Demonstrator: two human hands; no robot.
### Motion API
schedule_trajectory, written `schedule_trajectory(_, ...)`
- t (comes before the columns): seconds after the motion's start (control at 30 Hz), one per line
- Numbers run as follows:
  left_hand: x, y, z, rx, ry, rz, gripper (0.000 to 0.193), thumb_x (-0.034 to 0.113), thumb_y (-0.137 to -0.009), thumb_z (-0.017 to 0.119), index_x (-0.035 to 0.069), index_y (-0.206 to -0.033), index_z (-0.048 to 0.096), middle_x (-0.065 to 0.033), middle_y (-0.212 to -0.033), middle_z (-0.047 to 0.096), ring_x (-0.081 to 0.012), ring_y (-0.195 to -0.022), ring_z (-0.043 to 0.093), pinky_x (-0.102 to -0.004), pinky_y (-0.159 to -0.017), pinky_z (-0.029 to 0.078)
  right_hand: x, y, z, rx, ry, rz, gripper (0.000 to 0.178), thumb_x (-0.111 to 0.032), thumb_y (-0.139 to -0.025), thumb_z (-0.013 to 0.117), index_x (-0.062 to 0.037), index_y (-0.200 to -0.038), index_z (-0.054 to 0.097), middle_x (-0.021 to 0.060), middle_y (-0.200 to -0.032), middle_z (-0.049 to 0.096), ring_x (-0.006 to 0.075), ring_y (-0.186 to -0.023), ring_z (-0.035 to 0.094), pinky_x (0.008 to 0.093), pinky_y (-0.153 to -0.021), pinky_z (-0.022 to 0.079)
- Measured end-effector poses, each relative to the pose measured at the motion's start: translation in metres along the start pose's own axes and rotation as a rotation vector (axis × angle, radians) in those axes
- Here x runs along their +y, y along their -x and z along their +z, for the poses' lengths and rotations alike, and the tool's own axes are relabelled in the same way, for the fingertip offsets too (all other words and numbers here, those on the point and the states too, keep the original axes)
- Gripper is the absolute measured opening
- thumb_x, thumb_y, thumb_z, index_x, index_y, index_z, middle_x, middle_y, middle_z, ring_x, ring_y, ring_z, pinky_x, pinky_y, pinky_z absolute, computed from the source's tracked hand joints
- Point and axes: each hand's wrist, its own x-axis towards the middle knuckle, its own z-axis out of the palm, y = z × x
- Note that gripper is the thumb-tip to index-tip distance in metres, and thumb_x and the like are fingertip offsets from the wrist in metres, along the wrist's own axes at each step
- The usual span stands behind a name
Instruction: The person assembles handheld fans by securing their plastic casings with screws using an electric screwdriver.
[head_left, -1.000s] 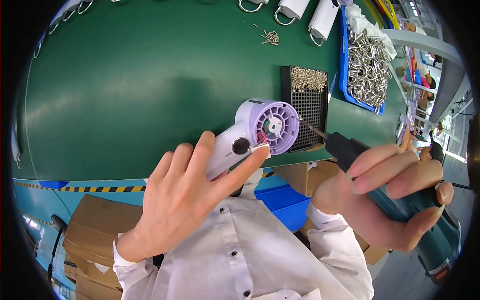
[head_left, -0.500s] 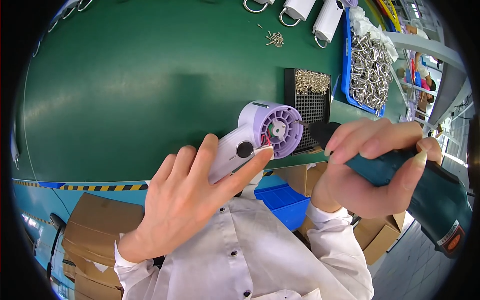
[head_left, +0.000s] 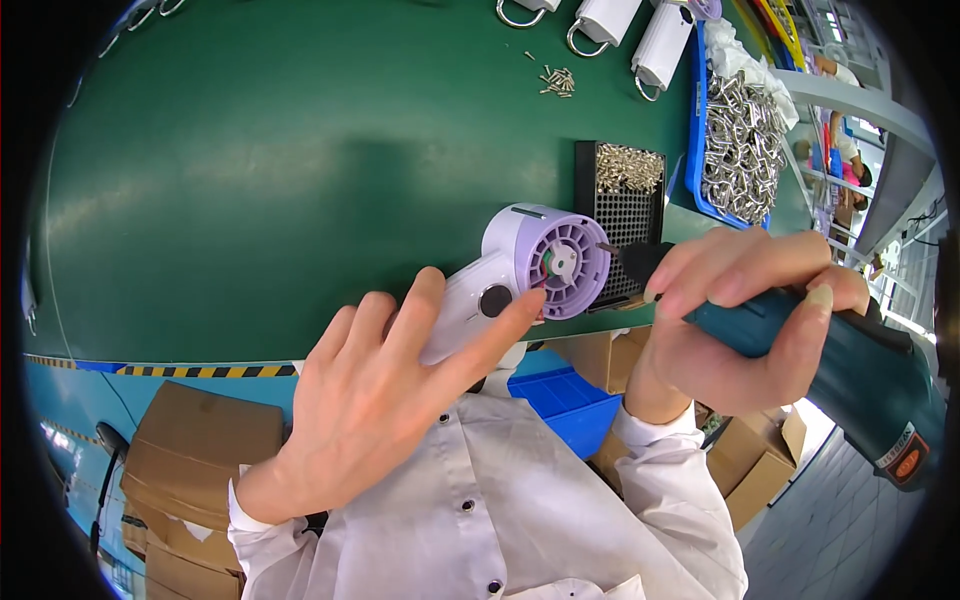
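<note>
My left hand (head_left: 385, 385) grips the white handle of a handheld fan (head_left: 478, 290) at the table's near edge. Its index fingertip presses at the join below the fan's round lilac head (head_left: 598, 285), whose spoked inside faces right. A dark button shows on the handle. In my right hand (head_left: 755, 320) is a teal electric screwdriver (head_left: 870, 385), its fingers wrapped round the body. The bit (head_left: 608, 248) points left at the upper right rim of the fan head; whether it touches a screw, I cannot tell.
Just behind the fan stands a black perforated screw tray (head_left: 628, 215) with many small screws. A blue bin (head_left: 697, 150) of metal rings is at the right. Loose screws (head_left: 558, 82) and several white fan handles (head_left: 663, 45) lie farther back. Cardboard boxes (head_left: 205, 440) stand below the table.
The red wires and white edge that showed by my left index fingertip are now mostly covered. The screwdriver stays at the fan's rim, and the view has shifted slightly.
</note>
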Motion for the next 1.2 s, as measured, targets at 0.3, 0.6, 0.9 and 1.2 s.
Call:
schedule_trajectory(0.3, 0.000, 0.004, 0.006, 0.054, 0.016, 0.005, 0.068, 0.004, -0.072, 0.061, 0.024, -0.137, 0.055, -0.0133, -0.101, 0.056, -0.0198, -0.067, 0.049, -0.0283, -0.058, 0.043, -0.040, -0.002, 0.012, 0.207, -0.111, -0.130, 0.035, -0.032, -0.095, 0.041, -0.0021, -0.110, 0.052, 0.0079, -0.075, 0.049, 0.0179, -0.043, 0.045, 0.0341, -0.039, 0.040)
schedule_trajectory(0.6, -0.019, 0.008, -0.012, 0.266, 0.159, -0.264, 0.059, 0.001, -0.077, 0.073, -0.004, -0.130, 0.049, -0.0177, -0.113, 0.060, -0.0316, -0.088, 0.054, -0.0399, -0.076, 0.045, -0.017, 0.022, 0.001, 0.304, -0.058, -0.132, 0.027, -0.026, -0.099, 0.034, -0.0065, -0.114, 0.046, 0.0089, -0.072, 0.049, 0.0203, -0.040, 0.046, 0.0354, -0.037, 0.041)
schedule_trajectory(0.9, -0.005, 0.010, -0.001, 0.269, 0.126, -0.318, 0.065, 0.007, -0.074, 0.079, 0.000, -0.132, 0.051, -0.0154, -0.115, 0.056, -0.0311, -0.092, 0.053, -0.0387, -0.076, 0.045, 0.015, 0.033, 0.018, 0.457, -0.097, 0.034, 0.024, -0.009, -0.093, 0.052, -0.0020, -0.110, 0.037, 0.0145, -0.063, 0.054, 0.0221, -0.040, 0.050, 0.0355, -0.037, 0.047)
schedule_trajectory(1.2, 0.017, -0.004, 0.016, 0.304, 0.123, 0.124, 0.038, 0.008, -0.069, 0.065, 0.002, -0.106, 0.066, -0.0083, -0.096, 0.060, -0.0195, -0.078, 0.057, -0.0296, -0.064, 0.041, -0.007, 0.032, 0.012, 0.300, -0.213, -0.036, 0.030, -0.025, -0.100, 0.033, -0.0053, -0.120, 0.045, 0.0106, -0.073, 0.049, 0.0203, -0.039, 0.043, 0.0347, -0.035, 0.043)
